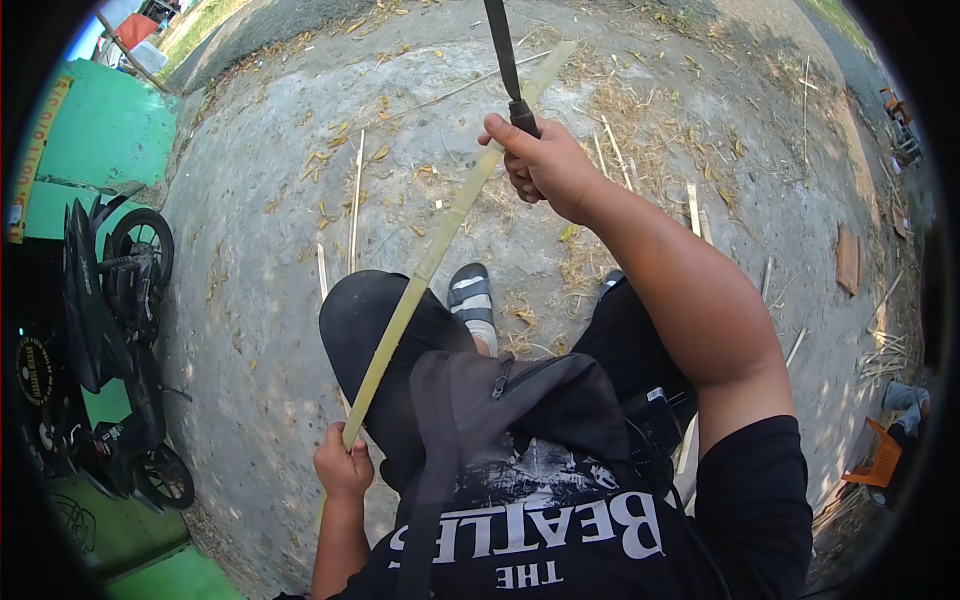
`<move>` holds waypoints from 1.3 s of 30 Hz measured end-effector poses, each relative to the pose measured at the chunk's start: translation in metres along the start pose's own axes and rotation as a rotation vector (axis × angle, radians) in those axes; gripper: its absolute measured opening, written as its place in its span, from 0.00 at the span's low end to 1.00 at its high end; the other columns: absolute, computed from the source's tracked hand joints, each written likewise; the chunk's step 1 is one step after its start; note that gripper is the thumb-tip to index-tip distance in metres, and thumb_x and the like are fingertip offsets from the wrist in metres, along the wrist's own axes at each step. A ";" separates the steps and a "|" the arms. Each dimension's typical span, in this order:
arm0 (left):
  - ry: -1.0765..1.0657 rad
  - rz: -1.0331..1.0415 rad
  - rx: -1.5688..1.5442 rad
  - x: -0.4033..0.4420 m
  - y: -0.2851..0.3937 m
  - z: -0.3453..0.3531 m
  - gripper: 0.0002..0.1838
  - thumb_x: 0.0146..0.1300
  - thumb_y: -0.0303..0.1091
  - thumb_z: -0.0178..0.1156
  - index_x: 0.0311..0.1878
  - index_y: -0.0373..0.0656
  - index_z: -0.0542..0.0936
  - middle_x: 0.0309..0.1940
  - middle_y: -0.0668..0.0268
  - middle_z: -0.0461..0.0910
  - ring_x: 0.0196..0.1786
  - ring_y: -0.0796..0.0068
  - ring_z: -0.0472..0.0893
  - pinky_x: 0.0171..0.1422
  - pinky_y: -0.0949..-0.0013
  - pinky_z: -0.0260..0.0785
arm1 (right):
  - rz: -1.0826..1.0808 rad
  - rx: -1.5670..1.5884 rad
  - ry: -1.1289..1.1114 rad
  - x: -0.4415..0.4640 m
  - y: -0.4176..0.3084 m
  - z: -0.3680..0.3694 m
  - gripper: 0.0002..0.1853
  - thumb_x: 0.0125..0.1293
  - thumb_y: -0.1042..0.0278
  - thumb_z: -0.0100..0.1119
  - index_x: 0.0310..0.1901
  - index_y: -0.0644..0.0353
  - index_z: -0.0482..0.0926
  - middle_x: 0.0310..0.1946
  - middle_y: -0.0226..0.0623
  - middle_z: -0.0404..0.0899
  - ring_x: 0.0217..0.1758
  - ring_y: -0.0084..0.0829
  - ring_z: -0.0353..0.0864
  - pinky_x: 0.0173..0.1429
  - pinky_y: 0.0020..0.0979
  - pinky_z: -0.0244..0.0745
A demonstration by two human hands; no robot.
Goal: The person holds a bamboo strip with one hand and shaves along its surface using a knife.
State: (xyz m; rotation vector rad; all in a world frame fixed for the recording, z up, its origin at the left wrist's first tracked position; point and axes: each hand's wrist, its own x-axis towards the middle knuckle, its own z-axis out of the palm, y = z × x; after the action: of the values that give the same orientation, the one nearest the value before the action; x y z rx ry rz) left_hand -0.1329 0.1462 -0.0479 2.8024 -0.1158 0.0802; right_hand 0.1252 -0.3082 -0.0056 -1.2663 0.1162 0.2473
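A long pale-green bamboo strip (420, 275) runs slantwise from my lower left to the upper middle, passing over my left thigh. Near its lower end, my left hand (342, 462) is closed around it, thumb on top. My right hand (545, 168) grips the dark handle of a machete (505, 50), whose blade points up and away, cut off by the top edge of view. The strip passes right beside or behind my right fingers; whether they touch it I cannot tell. Its far end shows beyond the handle, close to the blade.
Thin bamboo pieces (357, 200) and dry leaves lie on the concrete ground (260, 330). A black motorbike (120, 290) stands at the left by a green wall (115, 125). A brown block (848, 258) and an orange chair (873, 455) beside another person (907, 405) are at the right.
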 end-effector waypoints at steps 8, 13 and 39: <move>0.188 0.243 0.066 0.036 0.053 -0.013 0.38 0.69 0.55 0.70 0.69 0.34 0.70 0.61 0.49 0.72 0.61 0.48 0.75 0.63 0.52 0.68 | -0.050 -0.006 -0.019 0.006 0.003 -0.007 0.18 0.74 0.50 0.69 0.36 0.56 0.76 0.17 0.22 0.65 0.17 0.18 0.63 0.24 0.27 0.57; 0.190 0.425 -0.095 0.106 0.132 -0.019 0.38 0.61 0.36 0.77 0.70 0.36 0.69 0.60 0.49 0.74 0.58 0.49 0.78 0.62 0.53 0.71 | -0.139 -0.160 -0.028 -0.001 0.004 -0.004 0.20 0.73 0.49 0.70 0.32 0.56 0.77 0.19 0.24 0.70 0.19 0.19 0.69 0.25 0.27 0.62; -0.440 -0.053 -0.651 0.210 0.151 0.019 0.14 0.65 0.33 0.72 0.42 0.38 0.76 0.23 0.76 0.71 0.26 0.86 0.68 0.30 0.73 0.61 | -0.320 -1.284 0.001 0.007 0.019 0.010 0.13 0.68 0.54 0.69 0.37 0.55 0.85 0.28 0.48 0.85 0.36 0.55 0.87 0.42 0.53 0.81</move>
State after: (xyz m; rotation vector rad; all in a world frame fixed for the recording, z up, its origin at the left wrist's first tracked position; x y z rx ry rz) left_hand 0.0632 -0.0170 -0.0024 2.1265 -0.1398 -0.4986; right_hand 0.1268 -0.2930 -0.0219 -2.5257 -0.3012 0.0119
